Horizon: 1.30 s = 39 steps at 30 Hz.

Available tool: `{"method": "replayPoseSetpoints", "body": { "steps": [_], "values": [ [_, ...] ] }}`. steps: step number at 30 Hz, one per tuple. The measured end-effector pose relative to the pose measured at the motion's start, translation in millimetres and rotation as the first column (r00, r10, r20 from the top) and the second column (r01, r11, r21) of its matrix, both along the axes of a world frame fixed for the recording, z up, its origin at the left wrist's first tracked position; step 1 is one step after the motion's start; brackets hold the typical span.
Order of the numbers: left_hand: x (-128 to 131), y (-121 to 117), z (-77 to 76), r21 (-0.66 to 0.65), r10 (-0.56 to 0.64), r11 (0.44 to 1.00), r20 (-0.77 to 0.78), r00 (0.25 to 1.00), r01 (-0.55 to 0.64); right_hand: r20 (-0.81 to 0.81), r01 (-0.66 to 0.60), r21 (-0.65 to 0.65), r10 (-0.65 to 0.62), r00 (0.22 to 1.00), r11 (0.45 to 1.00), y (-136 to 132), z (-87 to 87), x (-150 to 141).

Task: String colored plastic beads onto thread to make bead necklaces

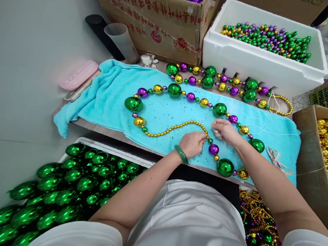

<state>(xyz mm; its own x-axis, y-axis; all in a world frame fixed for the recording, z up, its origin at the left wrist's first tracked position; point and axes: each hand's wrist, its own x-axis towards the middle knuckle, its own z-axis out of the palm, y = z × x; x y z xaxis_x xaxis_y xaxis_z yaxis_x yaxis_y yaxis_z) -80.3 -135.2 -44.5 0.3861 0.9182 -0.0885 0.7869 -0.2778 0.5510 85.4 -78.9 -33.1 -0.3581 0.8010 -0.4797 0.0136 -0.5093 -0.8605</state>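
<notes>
Left hand [192, 144]'s pinching the bead string [174, 90] toward 4 o'clock on the blue towel [112, 96]. Right hand [225, 131]'s curled shut just beside, can't tell if it's on thread; that forearm hides some beads.

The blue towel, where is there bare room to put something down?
The towel has a wide bare patch left of the leftmost big green bead. Another, dotted with dark specks, lies between the upper row of beads and the curvy small gold beads. It's crowded around the left hand and right hand, with beads close by.
</notes>
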Motion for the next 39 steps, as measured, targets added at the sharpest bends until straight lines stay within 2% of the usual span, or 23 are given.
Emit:
{"method": "replayPoseSetpoints", "body": {
  "steps": [4,7,9,10,11,12,13,15,16,17,18,19,23,25,35,39],
  "values": [
    [-2,1,-1.3,0.004,0.029,1.000,0.032,0.999,-0.029,0.044,0.044,0.078,-0.048,0.998,0.996,2,-4.3,1],
    [-11,5,4.3,0.043,0.039,0.998,0.098,0.994,-0.043,0.049,0.050,0.101,-0.055,0.997,0.994,2,-3.8,-1],
    [-19,7,9.8,0.035,0.071,0.996,0.228,0.971,-0.081,0.045,0.050,0.067,-0.053,0.998,0.996,2,-3.5,-1],
    [-21,7,12.4,-0.019,0.104,0.994,0.344,0.933,-0.104,0.042,0.045,0.050,-0.047,0.998,0.998,2,-3.5,-1],
    [-22,8,14.4,-0.115,0.158,0.987,0.486,0.860,-0.116,0.041,0.035,0.040,-0.037,0.998,0.999,2,-3.9,-2],
    [-22,8,15.8,-0.242,0.234,0.965,0.627,0.743,-0.100,0.045,0.024,0.042,-0.026,0.999,0.999,2,-4.5,-2],
    [-20,9,16.3,-0.375,0.330,0.926,0.737,0.589,-0.049,0.056,0.013,0.054,-0.016,0.998,0.998,2,-5.3,-3],
    [-13,10,14.9,-0.562,0.522,0.822,0.809,0.270,0.094,0.079,-0.003,0.079,-0.004,0.997,0.997,2,-7.0,-4],
    [-9,12,13.3,-0.608,0.590,0.780,0.793,0.152,0.148,0.084,-0.005,0.084,-0.002,0.996,0.996,2,-7.6,-5],
    [-5,13,11.5,-0.636,0.633,0.752,0.770,0.080,0.175,0.087,-0.006,0.084,-0.002,0.996,0.996,2,-8.1,-5],
    [-1,15,9.5,-0.655,0.656,0.735,0.753,0.061,0.178,0.087,-0.006,0.080,-0.001,0.996,0.997,2,-8.3,-6],
    [2,17,7.7,-0.669,0.665,0.725,0.742,0.086,0.160,0.087,-0.006,0.073,-0.001,0.996,0.997,2,-8.3,-6],
    [6,21,4.0,-0.700,0.658,0.714,0.684,0.314,0.029,0.063,0.025,0.041,-0.027,0.998,0.999,2,-7.6,-4],
    [4,20,4.1,-0.698,0.656,0.716,0.665,0.356,-0.016,0.037,0.041,0.032,-0.042,0.998,0.999,2,-7.9,-1],
    [-4,20,3.6,-0.701,0.673,0.711,0.655,0.345,-0.056,0.091,0.049,0.062,-0.054,0.994,0.997,3,-9.4,0],
    [-3,22,5.1,-0.721,0.702,0.686,0.624,0.343,-0.092,0.155,0.035,0.094,-0.050,0.987,0.995,3,-10.2,-3]
  ]
}}
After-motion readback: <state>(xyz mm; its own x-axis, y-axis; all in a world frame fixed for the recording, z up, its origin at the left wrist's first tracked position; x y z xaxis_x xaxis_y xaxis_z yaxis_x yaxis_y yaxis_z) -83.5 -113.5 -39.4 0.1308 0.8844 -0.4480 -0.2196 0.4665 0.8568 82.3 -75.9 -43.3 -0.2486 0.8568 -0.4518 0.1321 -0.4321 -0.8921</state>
